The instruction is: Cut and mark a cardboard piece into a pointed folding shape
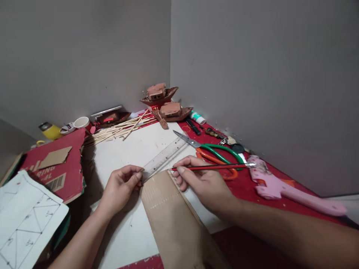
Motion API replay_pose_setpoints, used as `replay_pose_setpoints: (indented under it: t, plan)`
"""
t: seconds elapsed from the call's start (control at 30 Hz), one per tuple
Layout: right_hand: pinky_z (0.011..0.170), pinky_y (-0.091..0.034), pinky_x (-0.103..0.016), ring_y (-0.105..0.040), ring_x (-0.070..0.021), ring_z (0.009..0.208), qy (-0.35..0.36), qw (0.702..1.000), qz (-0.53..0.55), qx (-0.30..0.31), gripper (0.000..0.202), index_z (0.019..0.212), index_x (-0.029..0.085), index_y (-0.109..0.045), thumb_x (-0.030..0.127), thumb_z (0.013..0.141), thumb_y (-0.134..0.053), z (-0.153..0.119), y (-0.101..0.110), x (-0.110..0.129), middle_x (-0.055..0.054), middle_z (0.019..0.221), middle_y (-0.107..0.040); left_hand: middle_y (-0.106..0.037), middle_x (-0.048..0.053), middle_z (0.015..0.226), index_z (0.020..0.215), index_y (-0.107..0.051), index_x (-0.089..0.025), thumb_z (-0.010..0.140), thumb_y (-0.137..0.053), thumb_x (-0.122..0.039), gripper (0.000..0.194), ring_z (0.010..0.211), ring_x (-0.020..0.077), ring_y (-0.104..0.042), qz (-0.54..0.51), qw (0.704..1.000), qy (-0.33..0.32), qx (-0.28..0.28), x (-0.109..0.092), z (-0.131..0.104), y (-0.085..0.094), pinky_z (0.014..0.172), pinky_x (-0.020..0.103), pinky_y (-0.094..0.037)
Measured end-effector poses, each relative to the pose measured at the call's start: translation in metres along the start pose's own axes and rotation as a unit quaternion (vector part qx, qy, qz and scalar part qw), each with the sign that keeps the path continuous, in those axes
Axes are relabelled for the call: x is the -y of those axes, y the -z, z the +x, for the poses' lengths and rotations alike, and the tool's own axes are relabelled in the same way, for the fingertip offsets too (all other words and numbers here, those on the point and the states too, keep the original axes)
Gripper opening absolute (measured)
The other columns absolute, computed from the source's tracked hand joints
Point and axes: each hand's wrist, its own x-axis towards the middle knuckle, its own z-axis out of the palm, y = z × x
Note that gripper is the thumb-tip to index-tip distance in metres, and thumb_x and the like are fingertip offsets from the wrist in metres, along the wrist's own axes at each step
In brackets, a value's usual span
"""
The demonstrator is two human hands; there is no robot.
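Observation:
In the head view, a clear ruler (162, 156) lies slantwise, its near end at the top edge of a brown cardboard strip (171, 213). My left hand (123, 185) pinches that end of the ruler beside the cardboard's left corner. A red and black pencil (207, 167) is gripped between thumb and fingers of my right hand (203, 183). Its tip points left, near the ruler and the cardboard's top edge. The lower fingers of that hand rest by the cardboard's right edge. Beyond it lie scissors (217, 147) with green and orange handles, blades toward the ruler.
A white board (112, 160) lies under the work. At the back are several bamboo sticks (120, 130) and model boats (172, 110). Left are red cardboard (73, 160) and a sheet with drawn triangles (30, 224). A pink glue gun (297, 194) lies at right on red cloth (246, 201).

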Motion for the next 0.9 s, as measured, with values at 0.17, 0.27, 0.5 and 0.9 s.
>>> replay_pose_setpoints:
  t: [0.17, 0.27, 0.5, 0.9]
  plan:
    - [0.044, -0.042, -0.022, -0.052, -0.0111, 0.049, -0.003, 0.994, -0.029, 0.104, 0.009, 0.074, 0.021, -0.055, 0.029, 0.077, -0.058, -0.006, -0.005, -0.012, 0.002, 0.060, -0.059, -0.066, -0.001, 0.068, 0.090, -0.071, -0.016, 0.071, -0.079, -0.033, 0.027, 0.058, 0.0100, -0.056, 0.015, 0.999, 0.000, -0.037, -0.027, -0.008, 0.002, 0.059, 0.023, -0.046]
    - [0.047, -0.040, -0.022, -0.051, -0.0116, 0.052, 0.058, 0.979, -0.092, 0.171, 0.006, 0.074, 0.021, -0.056, 0.022, 0.079, -0.054, -0.008, -0.005, -0.019, 0.002, 0.060, -0.057, -0.066, -0.001, 0.068, 0.089, -0.072, -0.015, 0.066, -0.082, -0.037, 0.034, 0.059, 0.0103, -0.058, -0.001, 1.000, 0.024, -0.002, -0.039, -0.006, -0.002, 0.061, 0.023, -0.048]
    - [0.046, -0.038, -0.022, -0.052, -0.0128, 0.052, 0.029, 0.975, -0.104, 0.193, 0.005, 0.077, 0.021, -0.054, 0.023, 0.079, -0.050, -0.006, -0.005, -0.025, 0.003, 0.059, -0.054, -0.065, 0.000, 0.061, 0.084, -0.073, -0.013, 0.062, -0.084, -0.039, 0.036, 0.058, 0.0101, -0.056, 0.010, 0.999, 0.028, 0.021, -0.036, 0.006, -0.002, 0.063, 0.023, -0.047]
    - [0.050, -0.039, -0.025, -0.049, -0.0135, 0.054, -0.056, 0.972, -0.127, 0.191, 0.013, 0.072, 0.020, -0.054, 0.033, 0.074, -0.051, -0.010, -0.007, -0.008, 0.001, 0.061, -0.055, -0.065, -0.001, 0.060, 0.087, -0.069, -0.014, 0.073, -0.078, -0.035, 0.027, 0.056, 0.0093, -0.056, -0.027, 0.998, 0.054, 0.024, -0.007, -0.005, 0.016, 0.059, 0.022, -0.044]
